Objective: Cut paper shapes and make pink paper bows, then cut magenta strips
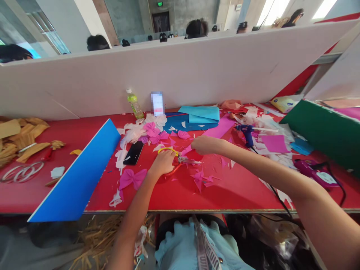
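Observation:
My left hand (164, 162) is closed about the handles of a pair of scissors (191, 161), one loop yellow and the other orange-red. The blades point right, just above the red tabletop. My right hand (201, 145) is curled in a fist above them, with a small pink piece of paper (186, 150) sticking out at its left; its fingertips are hidden. Pink paper scraps (199, 179) lie below the blades. A pink paper bow shape (132, 179) rests left of my left forearm, and pink and white paper flowers (152, 129) are bunched behind it.
A black phone (134, 153), a bottle (134, 104) and a lit phone (157, 103) stand or lie behind. Folded blue paper (204, 114) is at the back. A glue gun (247, 135) with its cord lies right. Blue (81, 176) and green (323, 135) boards flank the workspace.

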### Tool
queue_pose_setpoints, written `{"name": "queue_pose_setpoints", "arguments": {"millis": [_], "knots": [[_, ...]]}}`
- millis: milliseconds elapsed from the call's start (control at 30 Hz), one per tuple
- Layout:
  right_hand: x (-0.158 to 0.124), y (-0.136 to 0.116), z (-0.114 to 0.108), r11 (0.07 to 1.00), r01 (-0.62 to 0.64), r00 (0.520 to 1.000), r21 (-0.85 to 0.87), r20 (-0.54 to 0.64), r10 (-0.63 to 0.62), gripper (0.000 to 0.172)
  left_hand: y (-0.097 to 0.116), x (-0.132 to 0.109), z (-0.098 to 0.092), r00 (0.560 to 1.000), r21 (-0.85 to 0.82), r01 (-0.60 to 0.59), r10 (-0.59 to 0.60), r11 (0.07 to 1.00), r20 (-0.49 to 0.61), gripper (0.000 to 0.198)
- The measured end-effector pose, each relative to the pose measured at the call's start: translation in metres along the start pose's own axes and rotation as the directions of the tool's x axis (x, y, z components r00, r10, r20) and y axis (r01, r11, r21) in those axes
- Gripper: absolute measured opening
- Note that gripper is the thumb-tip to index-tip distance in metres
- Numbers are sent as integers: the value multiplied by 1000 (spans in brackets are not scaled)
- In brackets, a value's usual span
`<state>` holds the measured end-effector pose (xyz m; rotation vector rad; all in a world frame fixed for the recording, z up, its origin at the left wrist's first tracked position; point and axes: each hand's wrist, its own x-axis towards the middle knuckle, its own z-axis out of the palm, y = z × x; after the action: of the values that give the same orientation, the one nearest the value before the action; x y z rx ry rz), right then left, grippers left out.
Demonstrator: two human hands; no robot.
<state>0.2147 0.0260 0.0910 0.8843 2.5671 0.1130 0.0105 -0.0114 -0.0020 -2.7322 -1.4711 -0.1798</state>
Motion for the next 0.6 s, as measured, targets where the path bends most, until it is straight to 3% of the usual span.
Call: {"name": "queue_pose_setpoints", "arguments": {"millis": [600], "knots": [[7,3,7,999,36,998,-18,-54,-36,26,-1,2,1,1000,7,1,-1,1000,5,33]]}}
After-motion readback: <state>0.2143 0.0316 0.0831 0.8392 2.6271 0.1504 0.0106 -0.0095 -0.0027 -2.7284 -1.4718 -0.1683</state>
